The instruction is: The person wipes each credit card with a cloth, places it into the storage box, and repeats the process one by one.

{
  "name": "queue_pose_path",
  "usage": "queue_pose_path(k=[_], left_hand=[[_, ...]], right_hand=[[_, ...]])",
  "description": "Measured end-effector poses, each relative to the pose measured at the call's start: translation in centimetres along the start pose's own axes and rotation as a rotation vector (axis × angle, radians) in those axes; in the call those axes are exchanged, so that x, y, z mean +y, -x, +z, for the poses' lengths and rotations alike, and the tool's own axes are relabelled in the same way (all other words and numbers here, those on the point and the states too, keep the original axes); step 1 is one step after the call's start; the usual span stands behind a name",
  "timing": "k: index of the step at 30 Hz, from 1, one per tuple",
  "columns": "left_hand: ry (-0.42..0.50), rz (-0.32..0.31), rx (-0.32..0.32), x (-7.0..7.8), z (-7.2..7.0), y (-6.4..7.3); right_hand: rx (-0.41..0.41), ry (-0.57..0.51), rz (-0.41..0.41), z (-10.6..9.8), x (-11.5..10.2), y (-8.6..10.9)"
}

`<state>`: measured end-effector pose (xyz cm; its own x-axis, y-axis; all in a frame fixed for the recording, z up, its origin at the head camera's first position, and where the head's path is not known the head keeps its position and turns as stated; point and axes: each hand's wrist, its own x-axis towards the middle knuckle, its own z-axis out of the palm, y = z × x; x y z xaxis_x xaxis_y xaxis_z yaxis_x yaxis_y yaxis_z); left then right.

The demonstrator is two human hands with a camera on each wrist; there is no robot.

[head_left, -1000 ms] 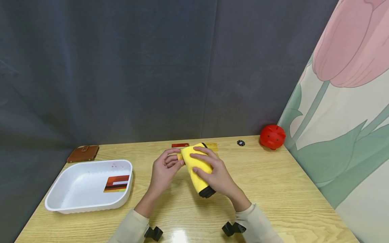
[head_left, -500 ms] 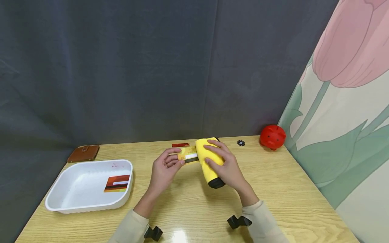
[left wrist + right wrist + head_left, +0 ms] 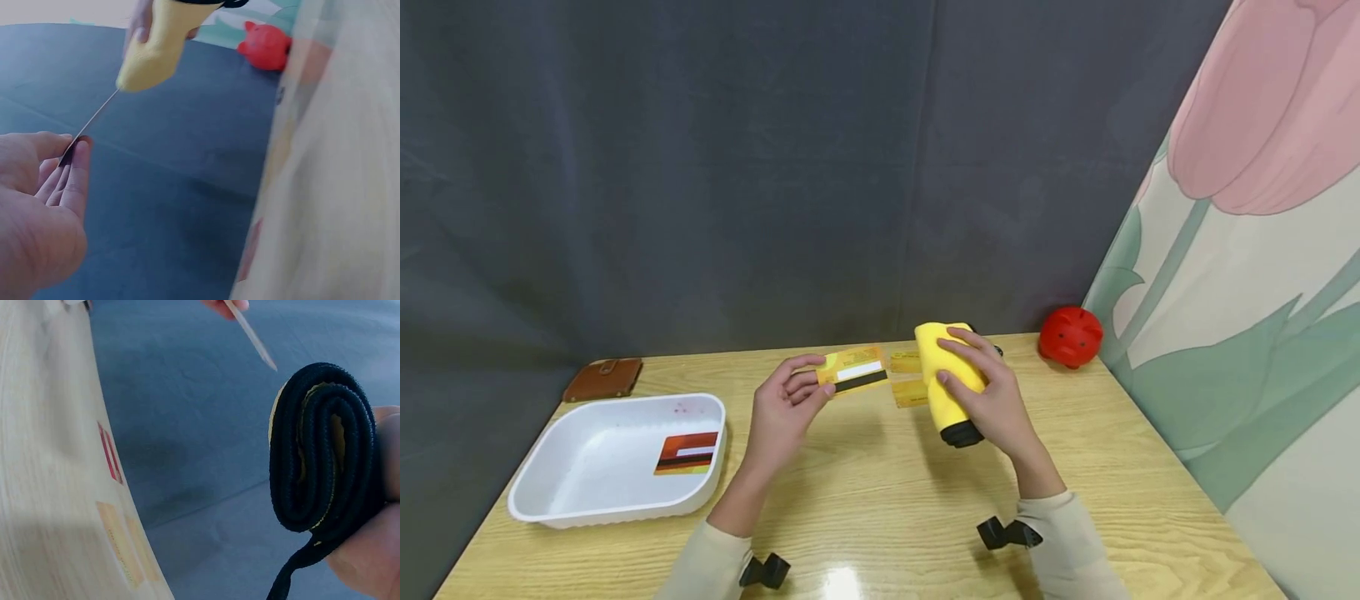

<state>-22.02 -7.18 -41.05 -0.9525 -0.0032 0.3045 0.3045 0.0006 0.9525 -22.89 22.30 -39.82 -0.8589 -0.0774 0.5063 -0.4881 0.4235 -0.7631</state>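
Note:
Between thumb and fingers, my left hand (image 3: 781, 412) pinches the left end of a yellow bank card (image 3: 857, 371). Its white strip and black stripe face me in the head view. Edge-on, the card appears as a thin line (image 3: 99, 112) in the left wrist view. My right hand (image 3: 1000, 404) grips a rolled yellow cloth (image 3: 946, 379) with black edging, held tilted above the table. The cloth's coiled black end (image 3: 322, 450) fills much of the right wrist view. In the head view a small gap separates card and cloth.
Two yellow cards (image 3: 910, 394) lie behind the cloth, partly covered by it. A red card (image 3: 110, 453) lies near the table's back edge. At left stand a white tray (image 3: 617, 508) containing a red-and-yellow card (image 3: 687, 454) and a brown wallet (image 3: 602, 381). A red piggy bank (image 3: 1071, 337) sits back right.
The card has come out from behind the cloth into full view. My right hand moved right and away with the cloth, while my left hand shifted slightly left with the card.

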Motion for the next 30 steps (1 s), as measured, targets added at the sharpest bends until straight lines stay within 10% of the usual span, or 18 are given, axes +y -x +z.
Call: queue_pose_path(k=[16,30], left_hand=[[-0.249,0.046,0.047,3.2,-12.4,0.7],[-0.409,-0.061,-0.002,0.4,-19.9,1.6]], right_hand=[[0.003,-0.028,0.033,-2.7,-0.1,0.5],[0.001,-0.039,0.03,-2.7,0.0,0.6]])
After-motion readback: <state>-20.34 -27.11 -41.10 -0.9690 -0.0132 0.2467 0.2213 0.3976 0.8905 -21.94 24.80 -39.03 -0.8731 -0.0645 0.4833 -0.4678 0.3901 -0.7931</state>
